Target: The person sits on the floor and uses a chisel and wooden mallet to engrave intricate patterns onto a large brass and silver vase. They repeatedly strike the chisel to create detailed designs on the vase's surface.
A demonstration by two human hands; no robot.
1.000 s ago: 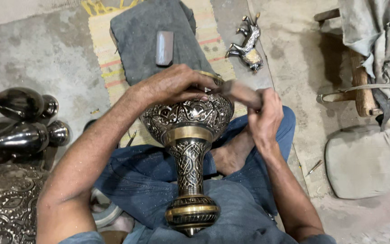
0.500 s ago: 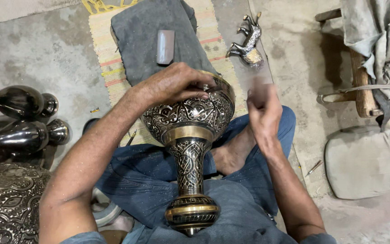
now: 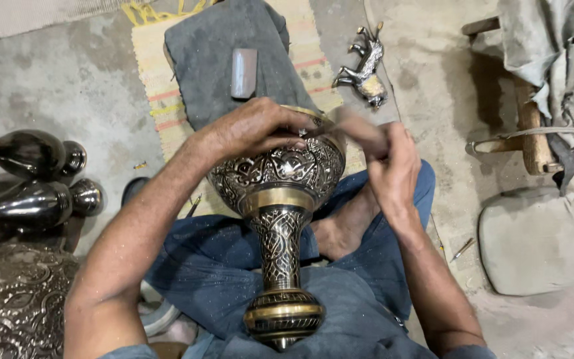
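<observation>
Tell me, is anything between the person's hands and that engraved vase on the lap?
Nothing visible. The left hand rests directly on the rim of the engraved brass vase. The right hand holds a blurred tool against that same rim, with only the tool between that hand and the metal.

No packages, labels, signs or screens anywhere in view.
</observation>
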